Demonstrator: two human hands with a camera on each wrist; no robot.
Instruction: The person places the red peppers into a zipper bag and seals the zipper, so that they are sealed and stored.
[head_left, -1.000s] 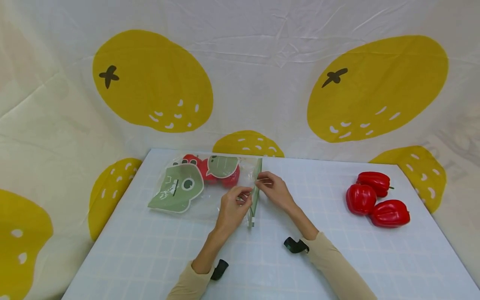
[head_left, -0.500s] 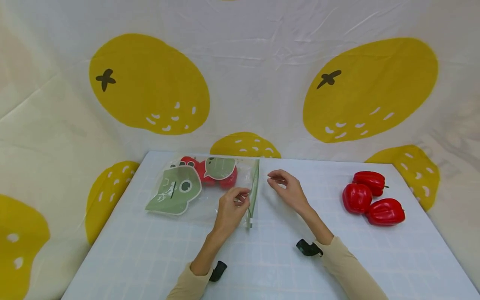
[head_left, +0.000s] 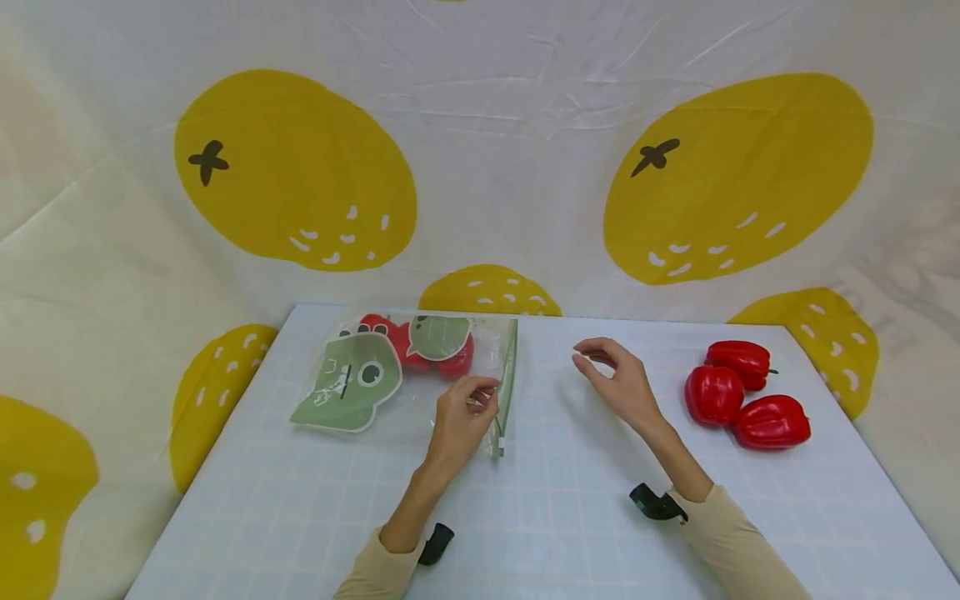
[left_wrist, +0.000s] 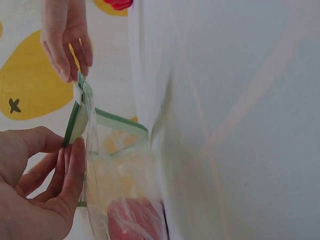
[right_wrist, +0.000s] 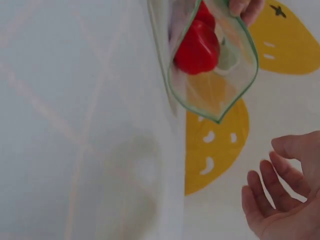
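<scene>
A clear zip bag (head_left: 352, 383) with green dinosaur-like prints lies on its side at the table's back left. Its mouth faces right and gapes in the right wrist view, where a red bell pepper (right_wrist: 196, 50) shows inside. My left hand (head_left: 461, 425) pinches the green rim (left_wrist: 74, 117) between thumb and fingers. To the right of the bag, my right hand (head_left: 622, 383) hovers over the table, fingers loosely bent and holding nothing. Three red bell peppers, one at the back (head_left: 738, 364), one left (head_left: 712, 397) and one in front (head_left: 772, 423), cluster at the right.
The table (head_left: 555, 517) has a pale checked cover. Right behind it hangs a white cloth (head_left: 517, 167) with large yellow fruit prints, which also runs along the sides. Black wrist cameras sit on the left wrist (head_left: 437, 543) and the right wrist (head_left: 656, 502).
My right hand has let go of the bag's rim and moved right, towards the three peppers. The left hand keeps its pinch on the rim, and the bag stays in place.
</scene>
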